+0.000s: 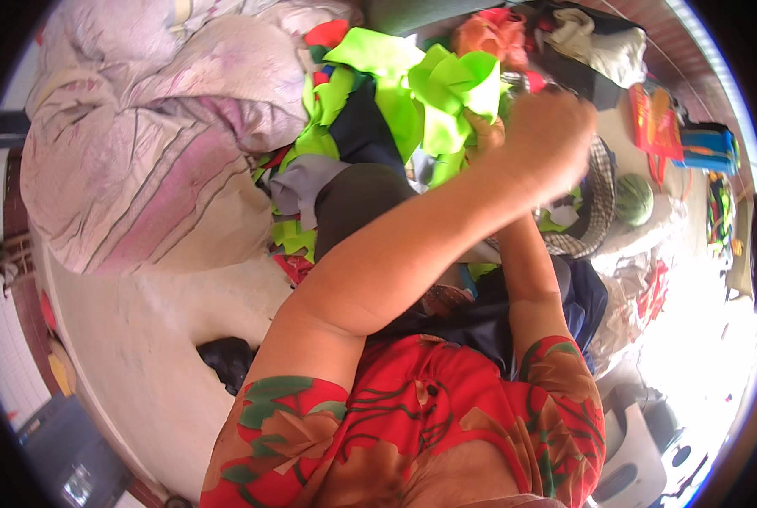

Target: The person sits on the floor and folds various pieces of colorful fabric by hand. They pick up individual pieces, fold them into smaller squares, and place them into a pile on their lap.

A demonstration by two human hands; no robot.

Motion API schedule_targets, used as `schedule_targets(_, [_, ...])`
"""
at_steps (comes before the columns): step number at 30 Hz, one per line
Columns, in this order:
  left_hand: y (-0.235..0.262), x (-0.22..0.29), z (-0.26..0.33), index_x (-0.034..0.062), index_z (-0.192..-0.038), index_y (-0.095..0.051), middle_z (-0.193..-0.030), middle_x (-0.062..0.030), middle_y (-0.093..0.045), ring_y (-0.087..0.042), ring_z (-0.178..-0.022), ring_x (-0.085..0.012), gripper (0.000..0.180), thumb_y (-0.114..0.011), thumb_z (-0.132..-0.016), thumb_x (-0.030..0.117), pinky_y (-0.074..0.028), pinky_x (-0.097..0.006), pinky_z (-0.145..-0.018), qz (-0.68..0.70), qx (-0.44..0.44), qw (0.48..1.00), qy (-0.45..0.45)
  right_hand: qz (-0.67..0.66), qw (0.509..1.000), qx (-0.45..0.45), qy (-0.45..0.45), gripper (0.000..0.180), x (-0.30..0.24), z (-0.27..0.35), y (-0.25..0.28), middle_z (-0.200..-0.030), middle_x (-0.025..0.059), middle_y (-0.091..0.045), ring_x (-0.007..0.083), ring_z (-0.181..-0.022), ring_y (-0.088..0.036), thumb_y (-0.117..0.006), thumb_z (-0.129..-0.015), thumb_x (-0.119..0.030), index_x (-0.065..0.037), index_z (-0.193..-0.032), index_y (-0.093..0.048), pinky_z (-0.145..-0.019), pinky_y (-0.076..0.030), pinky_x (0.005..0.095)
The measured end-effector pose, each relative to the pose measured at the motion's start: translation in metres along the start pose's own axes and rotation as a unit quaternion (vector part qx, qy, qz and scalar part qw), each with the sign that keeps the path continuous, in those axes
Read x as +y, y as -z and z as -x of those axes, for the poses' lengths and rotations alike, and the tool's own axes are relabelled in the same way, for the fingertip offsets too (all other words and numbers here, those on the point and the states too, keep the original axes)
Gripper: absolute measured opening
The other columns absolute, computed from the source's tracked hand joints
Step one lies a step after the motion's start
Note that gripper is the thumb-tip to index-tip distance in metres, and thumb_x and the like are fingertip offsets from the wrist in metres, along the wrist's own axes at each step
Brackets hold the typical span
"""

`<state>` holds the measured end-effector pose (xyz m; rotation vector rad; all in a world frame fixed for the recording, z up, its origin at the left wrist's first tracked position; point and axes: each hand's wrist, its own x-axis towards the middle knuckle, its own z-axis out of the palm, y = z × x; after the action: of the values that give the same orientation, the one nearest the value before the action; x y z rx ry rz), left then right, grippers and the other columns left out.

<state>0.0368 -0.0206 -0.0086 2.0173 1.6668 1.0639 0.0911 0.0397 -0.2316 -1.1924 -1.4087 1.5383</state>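
Observation:
My left forearm crosses over the right one. My left hand point(556, 140) is up at the right, closed like a fist and a little blurred; whatever its fingers hold, if anything, does not show. Beneath and left of it, my right hand point(486, 135) pinches a piece of lime-green cloth point(459, 85), partly hidden by my left forearm. More lime-green scraps point(374, 51) lie heaped to the left, mixed with a dark navy piece point(363, 127), grey cloth point(306, 182) and bits of red. A woven checkered basket rim point(600, 190) curves just below my left hand, with green scraps inside.
A big bundle wrapped in pale, pink-striped cloth point(150, 144) fills the upper left. A round green striped thing point(634, 201) sits beside the basket, near red and blue bags point(707, 148). A black plastic bag point(228, 362) lies left; a white plastic chair point(628, 457) stands lower right.

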Motion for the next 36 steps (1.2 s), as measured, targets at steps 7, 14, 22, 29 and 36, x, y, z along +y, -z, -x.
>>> schedule_targets(7, [0.010,-0.033,-0.013,0.0003,-0.100,-0.061,-0.085,-0.0134,-0.064,-0.063,-0.079,-0.0189,0.032,-0.069,-0.076,0.020,-0.049,-0.031,-0.071,0.084,0.138,0.987,0.021,-0.427,0.900,0.043,0.081,0.037,-0.122,0.068,0.060,-0.115,0.0092,-0.057,0.0233,-0.104,-0.057,-0.055,-0.085,0.000,-0.005,-0.122,-0.048,-0.091,-0.047,0.0388])
schedule_targets(14, [0.010,0.005,-0.011,0.0034,-0.106,-0.059,-0.093,-0.0034,-0.062,-0.059,-0.083,-0.0145,0.059,-0.071,-0.072,0.050,-0.048,-0.029,-0.064,0.488,-0.216,0.817,0.221,-0.501,0.850,0.013,0.161,0.037,-0.164,0.128,0.079,-0.115,0.0096,-0.057,0.0233,-0.104,-0.058,-0.055,-0.085,-0.001,-0.005,-0.121,-0.049,-0.091,-0.047,0.0379])
schedule_targets(22, [-0.016,0.012,-0.006,-0.0004,-0.113,-0.055,-0.105,-0.0089,-0.062,-0.063,-0.092,-0.0173,0.034,-0.063,-0.084,0.013,-0.053,-0.031,-0.078,0.676,-0.260,0.661,0.197,-0.360,0.913,0.113,0.155,0.029,-0.185,0.162,0.080,-0.111,0.0094,-0.058,0.0211,-0.100,-0.058,-0.055,-0.088,-0.005,-0.001,-0.116,-0.051,-0.087,-0.048,0.0346])
schedule_targets(29, [-0.010,0.014,-0.002,-0.0029,-0.110,-0.058,-0.099,-0.0098,-0.064,-0.063,-0.085,-0.0167,0.030,-0.062,-0.083,0.010,-0.052,-0.030,-0.075,0.642,-0.191,0.725,0.161,-0.369,0.875,0.146,0.276,0.019,-0.163,0.175,0.111,-0.105,0.0084,-0.062,0.0172,-0.095,-0.060,-0.045,-0.095,-0.012,0.000,-0.108,-0.054,-0.084,-0.049,0.0317])
schedule_targets(36, [-0.013,0.011,0.001,0.0026,-0.118,-0.053,-0.105,-0.0057,-0.062,-0.061,-0.091,-0.0147,0.035,-0.061,-0.086,0.016,-0.050,-0.029,-0.081,0.579,-0.238,0.766,0.147,-0.435,0.873,0.101,0.194,0.040,-0.180,0.187,0.097,-0.115,0.0113,-0.058,0.0225,-0.108,-0.055,-0.040,-0.097,-0.032,-0.001,-0.118,-0.051,-0.094,-0.042,0.0375])
